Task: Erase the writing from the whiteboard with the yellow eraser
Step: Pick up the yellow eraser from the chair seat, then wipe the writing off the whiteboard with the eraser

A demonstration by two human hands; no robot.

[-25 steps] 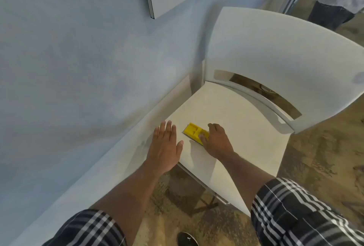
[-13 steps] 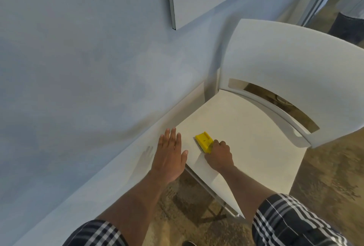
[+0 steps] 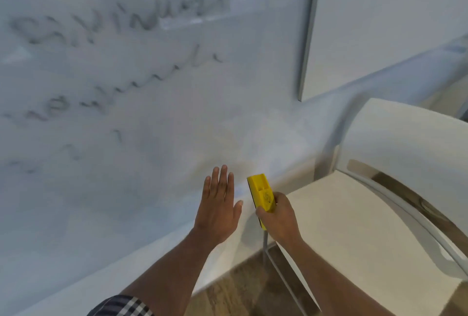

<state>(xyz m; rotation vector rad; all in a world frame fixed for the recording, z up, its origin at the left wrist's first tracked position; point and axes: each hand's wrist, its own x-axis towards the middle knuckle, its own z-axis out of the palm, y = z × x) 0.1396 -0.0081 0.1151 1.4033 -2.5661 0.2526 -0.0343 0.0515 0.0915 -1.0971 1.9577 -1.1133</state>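
Observation:
My right hand (image 3: 278, 217) grips the yellow eraser (image 3: 262, 195) by its lower end, holding it upright in the air close to the whiteboard (image 3: 152, 125). The board fills the left and upper view and carries several lines of blurred dark writing (image 3: 114, 22) in its upper left part. Its lower right area near the eraser looks smudged but bare. My left hand (image 3: 219, 205) is spread flat, fingers pointing up, against or just in front of the board's lower part, a little left of the eraser.
A white chair (image 3: 379, 214) stands at the right, its seat just right of my right hand and its curved back further right. A second white panel (image 3: 379, 24) hangs on the wall at upper right. Wood-look floor (image 3: 240, 290) shows below.
My right hand has lifted the yellow eraser off the chair seat and raised it upright beside the board. My view has swung up and left, bringing the writing into sight.

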